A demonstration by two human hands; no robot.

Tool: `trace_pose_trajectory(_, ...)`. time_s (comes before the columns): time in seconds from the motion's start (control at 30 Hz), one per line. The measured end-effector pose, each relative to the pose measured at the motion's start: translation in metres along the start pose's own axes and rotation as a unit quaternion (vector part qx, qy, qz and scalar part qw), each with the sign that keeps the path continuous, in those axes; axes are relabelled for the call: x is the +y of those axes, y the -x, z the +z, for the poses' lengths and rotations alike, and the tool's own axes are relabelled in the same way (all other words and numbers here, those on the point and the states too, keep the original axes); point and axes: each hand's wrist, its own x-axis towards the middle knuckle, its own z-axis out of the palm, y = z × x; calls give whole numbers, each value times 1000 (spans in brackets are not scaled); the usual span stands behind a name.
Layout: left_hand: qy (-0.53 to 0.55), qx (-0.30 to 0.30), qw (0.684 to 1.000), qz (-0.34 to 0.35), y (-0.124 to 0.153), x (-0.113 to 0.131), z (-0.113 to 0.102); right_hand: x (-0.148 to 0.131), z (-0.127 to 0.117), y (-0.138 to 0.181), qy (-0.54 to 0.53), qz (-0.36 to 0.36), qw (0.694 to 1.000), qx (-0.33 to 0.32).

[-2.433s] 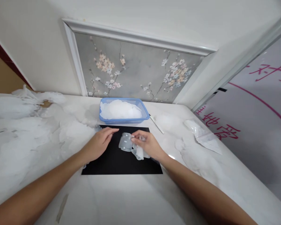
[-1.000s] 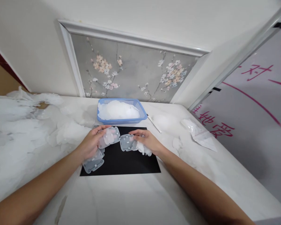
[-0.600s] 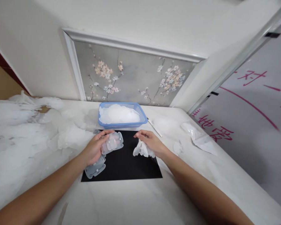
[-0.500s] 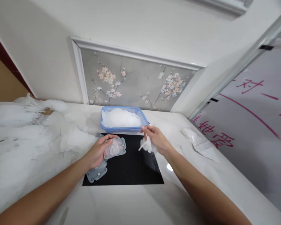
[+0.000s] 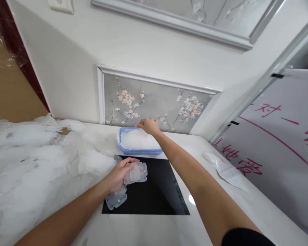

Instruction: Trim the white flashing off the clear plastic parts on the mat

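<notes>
My left hand [image 5: 120, 173] is closed on a translucent plastic piece [image 5: 140, 172] with rounded, notched edges and a paler patch in its middle. Under that hand, similar translucent pieces [image 5: 116, 200] lie on a black mat [image 5: 159, 194]. My right hand [image 5: 149, 125] reaches over the far rim of a blue plastic basket [image 5: 141, 152], its fingers bent together toward the left. Whatever those fingers may hold is hidden or too small to name. White, thin pieces [image 5: 137, 140] fill the basket.
A large heap of thin, whitish translucent pieces [image 5: 36, 177] covers the left of the white table [image 5: 133, 229]. A clear plastic bag [image 5: 226, 171] lies at the right. Behind the basket rises a wall with a framed flower panel [image 5: 156, 99]; a whiteboard [image 5: 279, 143] borders the right side.
My right hand has moved from above the mat, up and left to the basket's far side. The small white pieces and thin stick it held are out of sight. My left hand keeps its grip.
</notes>
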Motion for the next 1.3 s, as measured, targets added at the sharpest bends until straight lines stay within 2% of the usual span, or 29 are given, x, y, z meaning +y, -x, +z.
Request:
trace_pose_trajectory(0.13, -4, -13, 1000, 9, -1, -3, -3, 10, 5, 10, 48, -27, 998, -11)
trace_pose_trajectory(0.23, -7, -16, 1000, 3, -1, -4, -2, 4, 7, 20, 69, -55, 996, 3)
trace_pose_trajectory(0.33, -4, -16, 1000, -6, 0, -4, -1, -25, 12, 27, 72, -130, 989, 13)
trace_pose_trajectory(0.43, -9, -13, 1000, -6, 1, -4, -1, -70, 28, 31, 71, -237, 968, -35)
trace_pose_trajectory(0.47, -8, -17, 1000, -6, 1, -4, 0, -84, 36, 32, 83, -279, 954, -66)
trace_pose_trajectory(0.53, 0, -28, 1000, -1, 2, -3, 1, -109, 54, 32, 170, -362, 906, -140)
trace_pose_trajectory(0.6, 13, -34, 999, 6, 3, -4, 2, -125, 70, 31, 200, -366, 892, -174)
trace_pose_trajectory(0.67, 23, -30, 999, 14, 3, -4, 3, -133, 78, 30, 199, -348, 898, -181)
trace_pose_trajectory(0.77, 20, -31, 999, 17, 3, -5, 2, -135, 73, 32, 174, -339, 911, -160)
trace_pose_trajectory(0.87, -7, -29, 1000, 7, 3, -5, -1, -124, 51, 41, 125, -335, 928, -107)
trace_pose_trajectory(0.93, -21, -24, 999, -3, 3, -4, -3, -107, 34, 52, 46, -308, 948, -63)
trace_pose_trajectory(1.0, -23, -23, 999, -15, 4, -2, -4, -78, 21, 69, -140, -221, 965, -21)
trace_pose_trajectory(1.07, -21, -31, 999, -30, 3, -1, -4, -42, 14, 91, -286, -130, 949, 0)
trace_pose_trajectory(1.17, -35, -43, 997, -48, 1, 2, -3, 13, 16, 133, -408, -33, 912, -15)
trace_pose_trajectory(1.3, -75, -49, 995, -42, 0, 4, -1, 62, 31, 182, -504, 54, 853, -124)
